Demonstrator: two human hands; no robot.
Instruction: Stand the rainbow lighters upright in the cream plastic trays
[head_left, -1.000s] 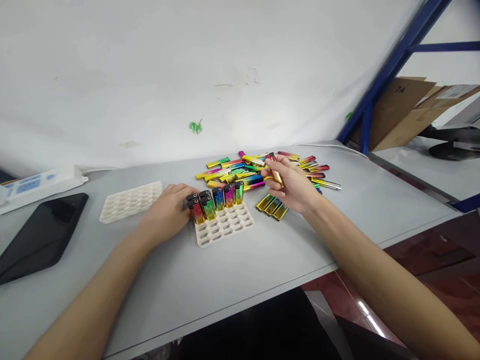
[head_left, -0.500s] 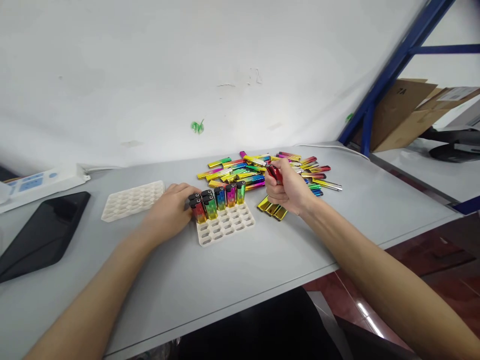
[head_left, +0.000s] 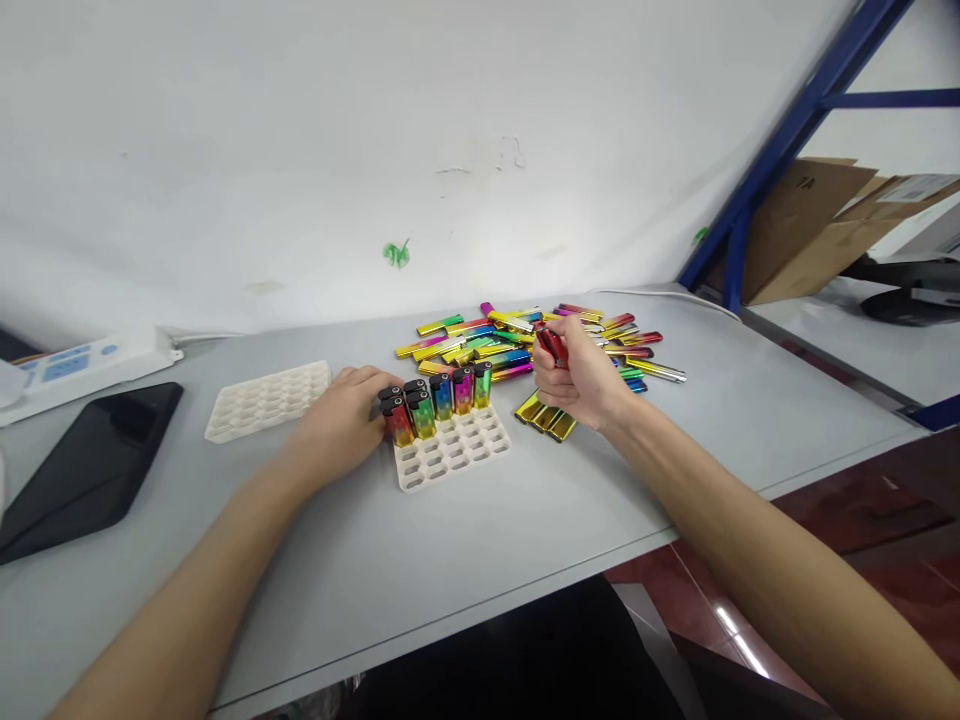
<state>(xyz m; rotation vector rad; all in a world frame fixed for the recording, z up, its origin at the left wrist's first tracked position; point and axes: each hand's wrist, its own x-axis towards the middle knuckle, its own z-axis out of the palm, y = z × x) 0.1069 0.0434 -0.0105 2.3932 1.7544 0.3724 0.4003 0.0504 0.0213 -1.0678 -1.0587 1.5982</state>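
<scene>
A perforated white tray (head_left: 454,455) lies on the table with several metallic lighters standing upright along its back and left side; the green lighter (head_left: 422,415) is at the front. My left hand (head_left: 349,415) curls round the tray's back left corner, its fingertips partly hidden behind the lighters. My right hand (head_left: 574,375) is closed round a red lighter (head_left: 553,346), thumb near its top, held over the front of a heap of colourful lighters (head_left: 480,348). Beneath that hand several gold lighters (head_left: 545,417) lie side by side.
A second white tray (head_left: 266,400) lies left of my left hand. Farther left are a black phone (head_left: 94,470) and a white device with blue markings (head_left: 82,365). A white wall rises behind the table; a blue metal frame (head_left: 739,250) and cardboard boxes (head_left: 817,225) stand at right.
The view has shifted very slightly. Both hands keep their places, and the red lighter in my right hand has tilted a little at most.
</scene>
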